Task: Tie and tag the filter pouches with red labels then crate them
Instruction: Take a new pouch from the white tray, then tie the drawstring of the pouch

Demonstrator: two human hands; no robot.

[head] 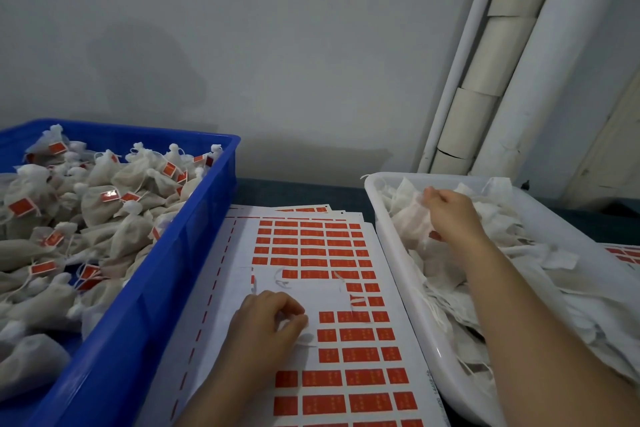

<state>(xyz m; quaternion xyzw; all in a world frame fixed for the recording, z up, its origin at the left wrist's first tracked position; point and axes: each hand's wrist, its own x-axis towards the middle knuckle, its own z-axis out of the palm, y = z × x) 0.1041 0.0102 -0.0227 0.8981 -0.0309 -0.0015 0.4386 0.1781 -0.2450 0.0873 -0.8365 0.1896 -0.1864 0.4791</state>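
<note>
My right hand reaches into the white tray on the right and grips an untied white filter pouch from the loose heap there. My left hand rests on the sheet of red labels in the middle, fingers loosely curled, with nothing visible in them. The sheet has a bare patch where labels have been peeled off, with a few white string scraps on it. The blue crate on the left is full of tied pouches carrying red tags.
More label sheets lie under the top one, and another shows beyond the white tray at the right. A grey wall stands behind the dark table, with white pipes leaning in the right corner.
</note>
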